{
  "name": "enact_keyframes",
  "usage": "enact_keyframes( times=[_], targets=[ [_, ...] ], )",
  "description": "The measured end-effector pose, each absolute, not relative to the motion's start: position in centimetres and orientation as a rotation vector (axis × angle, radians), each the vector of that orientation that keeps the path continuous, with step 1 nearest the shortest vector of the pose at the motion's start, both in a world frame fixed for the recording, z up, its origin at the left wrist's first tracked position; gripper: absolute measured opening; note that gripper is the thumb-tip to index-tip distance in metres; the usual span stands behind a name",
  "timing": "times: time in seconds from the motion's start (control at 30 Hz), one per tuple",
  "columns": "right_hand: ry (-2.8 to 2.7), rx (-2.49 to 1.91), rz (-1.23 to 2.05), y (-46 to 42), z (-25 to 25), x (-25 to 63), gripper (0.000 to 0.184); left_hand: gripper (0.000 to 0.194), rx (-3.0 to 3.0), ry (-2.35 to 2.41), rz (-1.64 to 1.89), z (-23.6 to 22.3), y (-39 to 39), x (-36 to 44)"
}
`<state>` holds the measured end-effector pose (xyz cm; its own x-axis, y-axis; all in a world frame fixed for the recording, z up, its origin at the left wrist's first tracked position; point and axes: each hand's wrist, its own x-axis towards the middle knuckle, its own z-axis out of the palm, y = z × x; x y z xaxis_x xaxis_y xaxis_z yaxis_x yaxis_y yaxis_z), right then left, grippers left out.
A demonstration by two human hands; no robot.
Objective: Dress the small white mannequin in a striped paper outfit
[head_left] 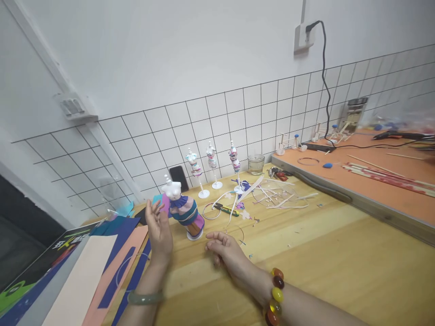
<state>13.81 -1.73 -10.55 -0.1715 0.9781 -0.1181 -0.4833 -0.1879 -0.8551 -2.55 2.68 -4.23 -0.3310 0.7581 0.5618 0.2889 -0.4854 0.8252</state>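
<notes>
A small white mannequin [171,189] in a striped dress [185,212] of purple, pink, teal and brown stands upright on the wooden table. My left hand [160,233] is raised close to its left side, open with the fingers up and a little bent. Whether the fingertips touch the dress is hard to tell. On the other side, my right hand [226,252] hovers low over the table near the mannequin's base. Its fingers are loosely curled and hold nothing that I can see. A yellow-green craft knife [227,209] lies behind it.
Three more mannequins on stands [203,194] are behind, near a phone [179,177] and a glass cup [256,164]. Paper scraps and strips [272,194] lie around. Coloured sheets [84,276] are at left. At right, an orange board [374,181] with a raised edge holds sticks and a cord.
</notes>
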Motion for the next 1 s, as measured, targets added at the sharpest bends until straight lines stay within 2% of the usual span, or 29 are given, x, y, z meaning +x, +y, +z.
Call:
enact_keyframes(
  times=[0.2, 0.37, 0.7, 1.0],
  targets=[
    [-0.857, -0.869, 1.628, -1.7, -10.9, 13.6, 0.034, 0.055, 1.262, 1.391, 1.770, -8.3, 0.9, -4.6],
    [-0.912, -0.884, 1.613, -1.9, -11.1, 13.5, 0.037, 0.048, 0.936, 1.203, 1.645, -10.3, 0.6, -4.1],
    [-0.996, -0.928, 1.610, -2.2, -10.9, 13.1, 0.043, 0.047, 0.665, 0.859, 1.562, -10.2, 1.1, -2.8],
    [-1.037, -0.944, 1.618, -2.2, -10.6, 13.0, 0.043, 0.040, 0.666, 0.869, 1.498, -10.1, 1.9, -2.7]
  ],
)
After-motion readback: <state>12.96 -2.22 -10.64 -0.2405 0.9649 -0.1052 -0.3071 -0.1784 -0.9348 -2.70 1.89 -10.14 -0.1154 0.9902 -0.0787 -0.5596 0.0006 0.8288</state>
